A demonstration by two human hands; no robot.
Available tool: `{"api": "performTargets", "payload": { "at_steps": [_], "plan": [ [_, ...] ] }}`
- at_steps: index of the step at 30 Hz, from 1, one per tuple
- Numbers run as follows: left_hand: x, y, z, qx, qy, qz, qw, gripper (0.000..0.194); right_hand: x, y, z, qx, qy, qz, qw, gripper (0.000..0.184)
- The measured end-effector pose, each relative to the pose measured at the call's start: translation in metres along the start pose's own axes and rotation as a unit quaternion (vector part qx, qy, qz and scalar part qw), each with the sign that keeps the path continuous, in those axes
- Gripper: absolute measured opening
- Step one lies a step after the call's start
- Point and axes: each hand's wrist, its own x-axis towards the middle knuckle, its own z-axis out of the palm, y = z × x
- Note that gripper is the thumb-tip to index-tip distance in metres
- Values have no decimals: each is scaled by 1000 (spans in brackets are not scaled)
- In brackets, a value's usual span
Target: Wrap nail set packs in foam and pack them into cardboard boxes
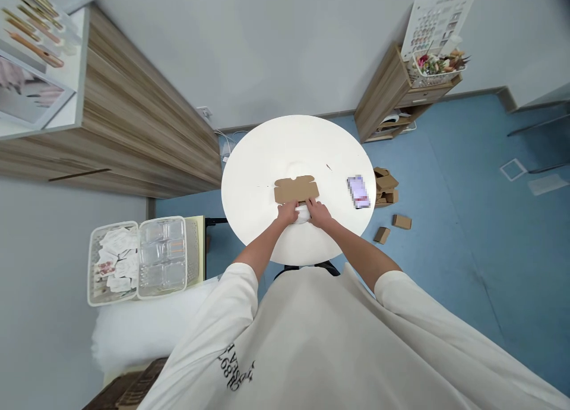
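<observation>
Surface: round white desk (262, 184)
Hands: left hand (287, 213) and right hand (317, 213) curled closely around a soft white bundle (303, 215), on the desk
Cardboard: flat kraft box blank (296, 190) touching the bundle; light, stiff, best held by edges
Farther: blurred phone (358, 191) on the desk's right

We have a round white table (262, 178) before us. On it, near the middle, lies a flat brown cardboard blank (296, 190), with a small white bundle (303, 215) at its near edge and a phone with a blurred screen (358, 191) to the right. On the blue floor (463, 220), right of the table, sit a stack of small brown cardboard boxes (385, 185) and two loose cardboard boxes (401, 221).
</observation>
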Motion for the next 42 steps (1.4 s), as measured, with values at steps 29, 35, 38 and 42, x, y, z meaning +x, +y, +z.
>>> {"api": "performTargets", "payload": {
  "at_steps": [29, 35, 38, 42],
  "plan": [
    [9, -50, -34, -366, 189, -172, 895, 29, 28, 31, -18, 369, 93, 202, 902, 69],
    [11, -47, -32, -426, 162, -140, 879, 23, 29, 25, -28, 541, 134, 168, 813, 56],
    [12, -46, -36, -447, 136, -144, 872, 22, 22, 21, -31, 561, 149, 148, 800, 41],
    [10, -48, -44, -480, 110, -152, 857, 33, 18, 24, -33, 572, 145, 174, 788, 43]
  ]
}}
